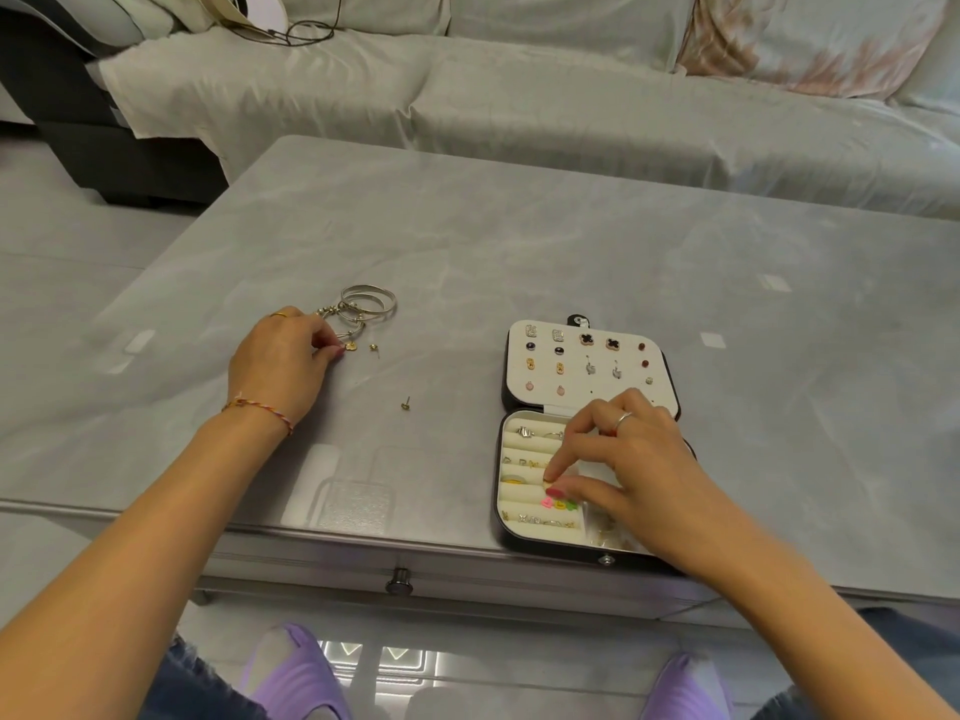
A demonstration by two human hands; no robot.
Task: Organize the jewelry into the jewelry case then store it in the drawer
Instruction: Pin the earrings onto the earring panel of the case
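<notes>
Grey marble coffee table [467, 241], sofa behind. Jewelry case [524, 535] lies open near the front edge, mostly filled. Right hand [623, 459] pinches something small into the ring rolls; left hand [283, 363] pinches a gold charm [351, 347] beside the bangles [369, 304]. Two studs [405, 405] remain loose, and the drawer [400, 587] looks shut, so roughly two-thirds done.

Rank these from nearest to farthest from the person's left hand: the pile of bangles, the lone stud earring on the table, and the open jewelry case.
1. Pile of bangles: just beyond the left hand.
2. Lone stud earring: on the bare table, to the hand's right.
3. Jewelry case: far right, under the right hand.
</notes>
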